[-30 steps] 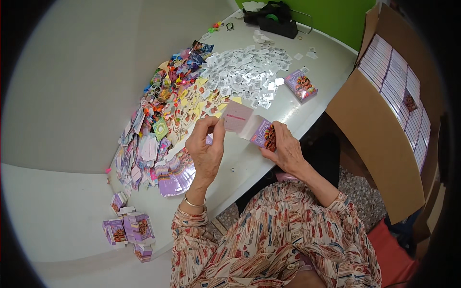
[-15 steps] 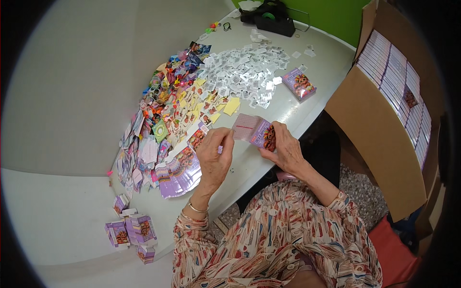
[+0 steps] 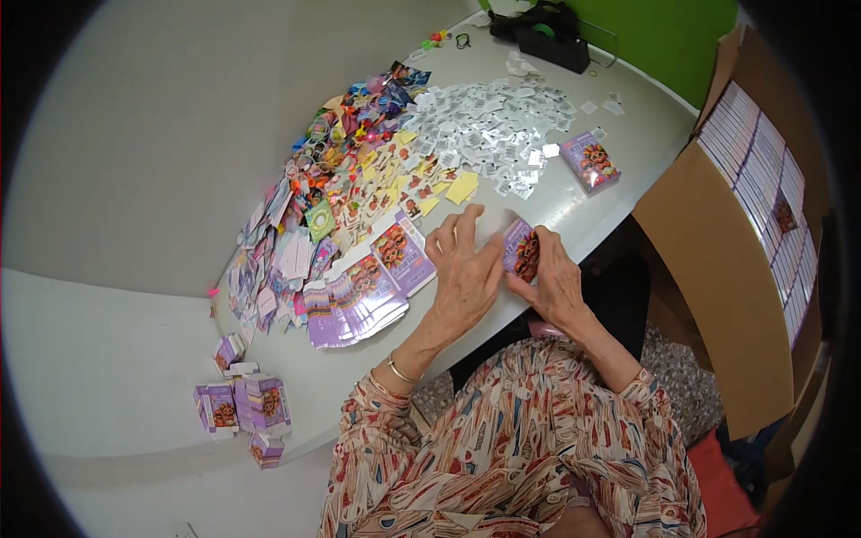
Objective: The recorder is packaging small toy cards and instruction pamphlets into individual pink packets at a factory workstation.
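Observation:
My right hand [image 3: 555, 282] grips a small purple folded card [image 3: 521, 251] by its right side, thumb below and fingers above. A colourful cartoon picture shows on its front. Beside the card's left edge is my left hand [image 3: 465, 276], open with its fingers spread; whether its thumb touches the card I cannot tell. Left of that hand, a fanned stack of purple printed cards [image 3: 359, 316] lies on the table, with one purple card [image 3: 404, 254] at its upper end. Farther off, a purple box [image 3: 591, 163] rests near the table's right edge.
Small white printed slips [image 3: 489, 125] form a broad pile, next to yellow and picture stickers [image 3: 395, 179] and mixed colourful trinkets [image 3: 327, 139]. A black tape dispenser [image 3: 552, 47] stands at the back. Several small purple boxes [image 3: 265, 401] sit lower left. At right, a cardboard carton [image 3: 717, 296] holds rows of packs.
The card, unfolded between both hands before, is now folded over in my right hand. My left hand has let go and spread its fingers. The view has shifted, moving the table's contents rightward.

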### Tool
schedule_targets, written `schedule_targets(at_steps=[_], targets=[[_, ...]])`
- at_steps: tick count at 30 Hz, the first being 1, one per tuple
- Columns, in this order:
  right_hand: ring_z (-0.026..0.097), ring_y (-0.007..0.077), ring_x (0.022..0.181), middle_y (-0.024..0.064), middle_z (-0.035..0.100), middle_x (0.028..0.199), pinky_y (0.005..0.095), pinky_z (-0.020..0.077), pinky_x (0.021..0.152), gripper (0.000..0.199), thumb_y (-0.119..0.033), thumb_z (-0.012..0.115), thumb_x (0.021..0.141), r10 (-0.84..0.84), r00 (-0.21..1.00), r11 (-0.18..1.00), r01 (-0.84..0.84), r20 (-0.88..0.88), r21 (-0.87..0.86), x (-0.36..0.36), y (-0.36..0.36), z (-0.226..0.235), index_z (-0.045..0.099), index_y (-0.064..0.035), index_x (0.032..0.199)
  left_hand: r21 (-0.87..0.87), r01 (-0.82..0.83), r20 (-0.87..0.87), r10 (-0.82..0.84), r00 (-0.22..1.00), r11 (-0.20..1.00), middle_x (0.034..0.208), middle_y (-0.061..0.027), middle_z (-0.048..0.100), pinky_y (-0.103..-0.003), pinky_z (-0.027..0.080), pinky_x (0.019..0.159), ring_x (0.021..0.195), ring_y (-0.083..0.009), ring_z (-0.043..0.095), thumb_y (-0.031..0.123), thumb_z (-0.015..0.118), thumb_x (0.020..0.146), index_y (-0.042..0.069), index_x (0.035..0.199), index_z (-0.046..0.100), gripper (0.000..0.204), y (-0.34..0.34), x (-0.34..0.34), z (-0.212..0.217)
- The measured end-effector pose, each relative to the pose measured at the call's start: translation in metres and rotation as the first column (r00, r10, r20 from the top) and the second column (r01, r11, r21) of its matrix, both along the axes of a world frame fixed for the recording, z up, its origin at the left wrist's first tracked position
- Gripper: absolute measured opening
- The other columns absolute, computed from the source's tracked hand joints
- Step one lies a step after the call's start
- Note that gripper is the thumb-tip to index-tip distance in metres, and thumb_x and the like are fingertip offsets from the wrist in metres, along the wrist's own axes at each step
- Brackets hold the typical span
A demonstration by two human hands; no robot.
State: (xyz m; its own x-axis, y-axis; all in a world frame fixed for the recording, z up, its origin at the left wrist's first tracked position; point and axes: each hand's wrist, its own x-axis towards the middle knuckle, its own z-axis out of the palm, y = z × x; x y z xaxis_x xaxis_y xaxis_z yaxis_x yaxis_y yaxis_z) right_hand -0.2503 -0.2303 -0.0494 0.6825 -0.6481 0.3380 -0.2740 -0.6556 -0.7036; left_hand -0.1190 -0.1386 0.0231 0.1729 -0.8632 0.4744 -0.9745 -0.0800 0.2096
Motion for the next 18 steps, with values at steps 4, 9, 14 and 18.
schedule_targets(at_steps=[4, 9, 14, 18], targets=[[0.054, 0.0389, 0.104, 0.0207, 0.050, 0.115, 0.0433, 0.0492, 0.083, 0.084, -0.020, 0.079, 0.068, -0.020, 0.998, 0.985, 0.009, -0.058, -0.170, -0.001, -0.005, 0.003, 0.032, 0.0055, 0.132, -0.073, 0.027, -0.261, -0.045, 0.964, 0.997, 0.129, -0.0174, 0.047, -0.042, 0.044, 0.085, 0.104, -0.0320, 0.054, 0.004, 0.064, 0.083, 0.003, 0.108, 0.067, 0.025, 0.000, 0.003, -0.019], [0.052, 0.0387, 0.107, 0.0201, 0.050, 0.116, 0.0438, 0.0492, 0.084, 0.094, -0.018, 0.080, 0.066, 0.046, 0.998, 0.999, -0.046, 0.041, -0.012, -0.001, -0.009, 0.009, 0.025, 0.0021, 0.140, -0.001, 0.018, -0.514, -0.016, 0.857, 1.000, 0.129, -0.0202, 0.047, -0.034, 0.052, 0.069, 0.083, -0.0290, 0.062, 0.002, 0.062, 0.084, 0.000, 0.110, 0.065, 0.025, 0.000, -0.007, -0.025], [0.054, 0.0388, 0.106, 0.0198, 0.050, 0.118, 0.0423, 0.0499, 0.083, 0.097, -0.014, 0.081, 0.064, 0.090, 0.995, 0.996, -0.091, 0.031, 0.026, -0.003, -0.013, 0.013, 0.024, -0.0019, 0.142, -0.033, 0.046, -0.502, -0.056, 0.863, 0.998, 0.129, -0.0202, 0.048, -0.032, 0.054, 0.072, 0.091, -0.0291, 0.063, 0.001, 0.063, 0.084, 0.001, 0.115, 0.061, 0.031, 0.001, -0.009, -0.025], [0.057, 0.0401, 0.105, 0.0232, 0.049, 0.122, 0.0421, 0.0500, 0.086, 0.097, -0.015, 0.083, 0.065, 0.103, 0.986, 0.994, -0.107, 0.128, 0.025, -0.010, -0.011, 0.001, 0.023, -0.0001, 0.140, -0.122, 0.076, -0.640, -0.137, 0.756, 0.990, 0.131, -0.0181, 0.048, -0.032, 0.054, 0.080, 0.109, -0.0260, 0.057, 0.000, 0.066, 0.083, 0.004, 0.126, 0.053, 0.045, 0.008, -0.011, -0.015]])
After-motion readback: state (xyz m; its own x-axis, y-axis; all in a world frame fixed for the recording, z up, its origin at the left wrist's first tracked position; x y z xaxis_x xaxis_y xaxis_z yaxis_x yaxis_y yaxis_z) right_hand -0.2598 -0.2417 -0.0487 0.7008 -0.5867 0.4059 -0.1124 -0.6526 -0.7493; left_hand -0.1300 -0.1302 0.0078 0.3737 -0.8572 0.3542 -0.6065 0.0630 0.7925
